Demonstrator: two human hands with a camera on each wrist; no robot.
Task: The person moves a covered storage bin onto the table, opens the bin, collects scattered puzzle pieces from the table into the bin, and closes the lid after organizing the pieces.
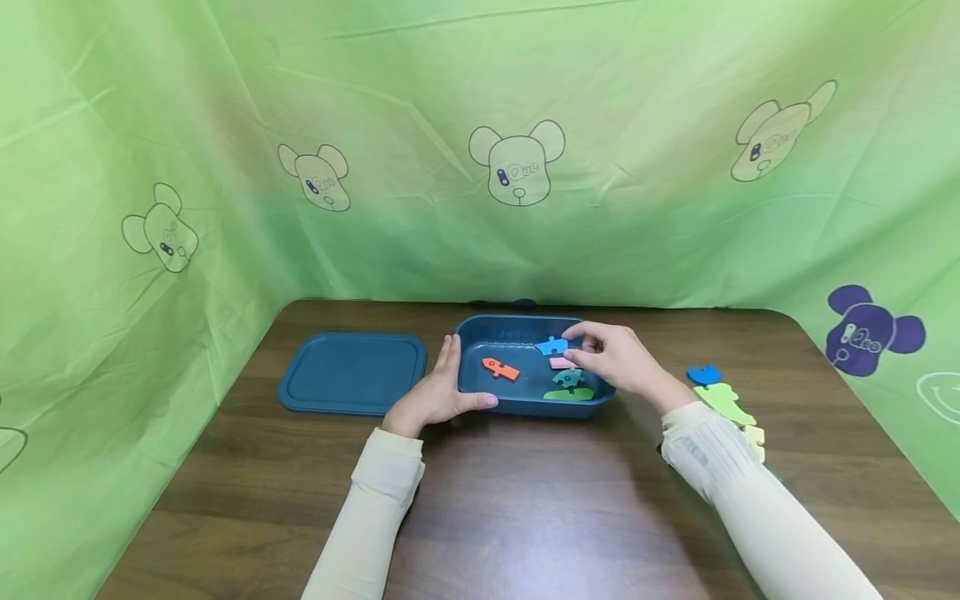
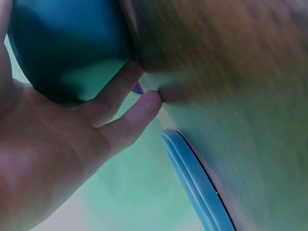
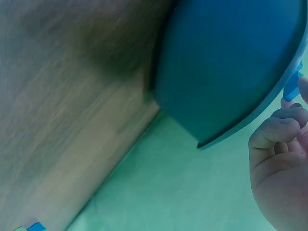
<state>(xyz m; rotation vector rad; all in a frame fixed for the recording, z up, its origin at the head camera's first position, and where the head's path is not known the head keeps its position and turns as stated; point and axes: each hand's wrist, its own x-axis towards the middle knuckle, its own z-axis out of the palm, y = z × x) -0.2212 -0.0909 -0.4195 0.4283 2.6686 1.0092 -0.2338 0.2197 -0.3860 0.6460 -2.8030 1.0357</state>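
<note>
Backdrop [image 1: 405,242]: green printed cloth is hung behind the table [image 1: 510,508].
Lid [image 1: 352,372]: laid flat on the table.
Left hand [image 1: 438,393]: fingers and thumb are spread against the left end of the box [image 1: 517,407]; a light brace is advised, so the box is not slid.
Orange piece [image 1: 507,372]: seen lying inside the box.
Blue piece [image 1: 553,345]: held at the box's right part; contact with its floor cannot be told.
Right hand [image 1: 618,357]: the blue piece is pinched by its edge between fingers and thumb; the pink piece [image 1: 561,363] just beside should not be nudged.
Light green piece [image 1: 722,402]: laid on the table, farther right.

Cream sleeves [image 1: 356,533] end in thick cuffs [image 1: 390,468], the right sleeve [image 1: 787,533] showing a faint grey patch [image 1: 696,450].
</note>
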